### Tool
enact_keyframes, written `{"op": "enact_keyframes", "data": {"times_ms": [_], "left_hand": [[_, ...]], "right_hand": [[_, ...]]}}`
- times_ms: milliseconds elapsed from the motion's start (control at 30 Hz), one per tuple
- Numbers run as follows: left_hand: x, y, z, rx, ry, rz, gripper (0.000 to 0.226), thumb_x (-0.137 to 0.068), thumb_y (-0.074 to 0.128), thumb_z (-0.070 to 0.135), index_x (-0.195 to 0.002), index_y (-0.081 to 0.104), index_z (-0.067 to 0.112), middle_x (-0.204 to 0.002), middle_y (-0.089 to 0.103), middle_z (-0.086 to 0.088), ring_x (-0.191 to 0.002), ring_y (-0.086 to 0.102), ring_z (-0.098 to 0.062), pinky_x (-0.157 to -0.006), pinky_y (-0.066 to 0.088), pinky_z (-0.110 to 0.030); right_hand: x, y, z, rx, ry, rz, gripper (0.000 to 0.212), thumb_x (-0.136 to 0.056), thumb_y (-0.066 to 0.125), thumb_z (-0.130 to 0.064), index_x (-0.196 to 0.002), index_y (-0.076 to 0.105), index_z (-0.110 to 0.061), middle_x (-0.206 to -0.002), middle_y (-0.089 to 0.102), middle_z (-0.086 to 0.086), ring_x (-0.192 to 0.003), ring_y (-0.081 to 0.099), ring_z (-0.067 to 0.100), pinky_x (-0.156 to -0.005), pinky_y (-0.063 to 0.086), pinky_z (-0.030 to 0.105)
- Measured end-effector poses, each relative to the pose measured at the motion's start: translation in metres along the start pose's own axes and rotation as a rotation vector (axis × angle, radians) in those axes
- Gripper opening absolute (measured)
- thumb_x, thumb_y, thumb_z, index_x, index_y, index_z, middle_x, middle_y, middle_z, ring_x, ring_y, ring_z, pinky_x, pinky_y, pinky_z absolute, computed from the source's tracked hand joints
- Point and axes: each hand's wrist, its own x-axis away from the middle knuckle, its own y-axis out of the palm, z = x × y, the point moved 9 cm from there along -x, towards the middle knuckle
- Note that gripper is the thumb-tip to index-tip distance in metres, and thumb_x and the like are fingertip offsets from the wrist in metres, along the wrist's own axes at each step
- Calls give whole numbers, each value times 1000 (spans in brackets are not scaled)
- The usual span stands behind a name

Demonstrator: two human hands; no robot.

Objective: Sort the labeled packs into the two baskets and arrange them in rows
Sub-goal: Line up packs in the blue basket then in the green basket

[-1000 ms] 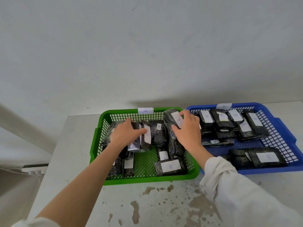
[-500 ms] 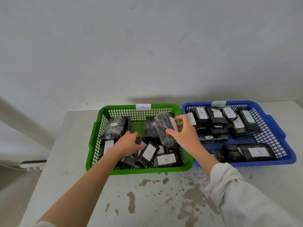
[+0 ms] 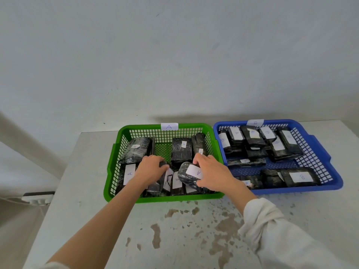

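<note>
Looking pretty far along — every pack I can see sits in a basket. Inside the green basket (image 3: 165, 199), the left hand (image 3: 151, 168) curls round a dark pack (image 3: 155, 186) in the front row, and the right hand (image 3: 212, 172) grips an A-labelled pack (image 3: 189, 176) at the front right, tilted on top of others. Rows there are ragged, and one pack at the back (image 3: 181, 152) seems to read B — maybe misfiled. The blue basket (image 3: 291, 189), just right of the green one, needs straightening too.

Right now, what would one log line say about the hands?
left hand: grips dark pack | right hand: holds A pack | both: inside green basket | blue basket: untouched
</note>
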Motion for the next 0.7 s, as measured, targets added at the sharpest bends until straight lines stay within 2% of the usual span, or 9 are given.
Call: {"op": "enact_keyframes", "data": {"times_ms": [67, 133, 200, 267, 333, 433, 533, 600, 700], "left_hand": [[-9, -8, 4, 44, -22, 40, 40, -96, 47, 37, -121, 59, 8, -114, 66, -14, -97, 63, -26, -82, 49, -34], [-23, -10, 10, 83, -23, 42, 44, -96, 48, 37, -127, 55, 8, -119, 64, -14, -103, 61, -27, -86, 48, -35], [-37, -6, 16, 115, -43, 1, 53, -94, 51, 41, -134, 47, 7, -121, 61, -13, -103, 59, -26, -83, 46, -32], [-52, 4, 21, 92, -84, -71, 62, -92, 50, 49, -134, 43, 4, -125, 58, -16, -96, 55, -26, -77, 41, -31], [-65, 17, 24, 87, -128, -151, 75, -89, 50, 56, -136, 37, -1, -132, 52, -19, -98, 52, -26, -79, 41, -32], [-77, 32, 26, 132, -181, -221, 94, -80, 58, 63, -140, 29, -3, -135, 49, -19, -114, 52, -32, -86, 44, -34], [-84, 37, 27, 189, -240, -215, 102, -72, 73, 53, -140, 24, -5, -138, 45, -19, -122, 48, -34, -91, 44, -36], [-86, 35, 24, 291, -293, -203, 97, -67, 82, 43, -136, 33, -4, -136, 48, -18, -122, 47, -34, -96, 44, -38], [-88, 24, 19, 341, -285, -179, 79, -65, 85, 33, -125, 49, -3, -126, 56, -15, -113, 54, -31, -93, 45, -38]], "right_hand": [[-3, 2, 1, 25, -12, -44, 50, -77, 70, -25, -115, 37, -22, -115, 47, -3, -95, 34, 14, -60, 34, 30], [-4, 3, 5, -47, 5, -102, 55, -79, 68, -37, -124, 41, -20, -125, 47, -2, -108, 37, 16, -74, 40, 33], [-2, -2, 10, -184, 31, -79, 56, -84, 58, -52, -128, 48, -20, -127, 50, -2, -119, 37, 18, -91, 40, 38], [0, -19, 19, -188, 54, 91, 47, -91, 43, -54, -121, 57, -20, -123, 56, -3, -119, 40, 18, -99, 34, 38], [1, -31, 28, -77, 81, 200, 43, -95, 36, -51, -116, 59, -22, -120, 59, -5, -119, 42, 16, -104, 25, 38], [-6, -22, 36, -73, 94, 59, 54, -93, 31, -60, -126, 54, -24, -132, 53, -7, -129, 38, 13, -117, 1, 45], [-17, -20, 34, -62, 53, 0, 57, -93, 30, -60, -130, 51, -23, -136, 51, -5, -130, 40, 13, -116, -11, 46], [-25, -28, 30, -54, 29, 74, 45, -96, 36, -49, -127, 52, -19, -129, 55, -1, -124, 46, 16, -118, -4, 39], [-42, -40, 29, 48, 41, 180, 35, -96, 45, -32, -126, 52, -16, -125, 58, 3, -118, 48, 22, -108, 24, 36]]}}
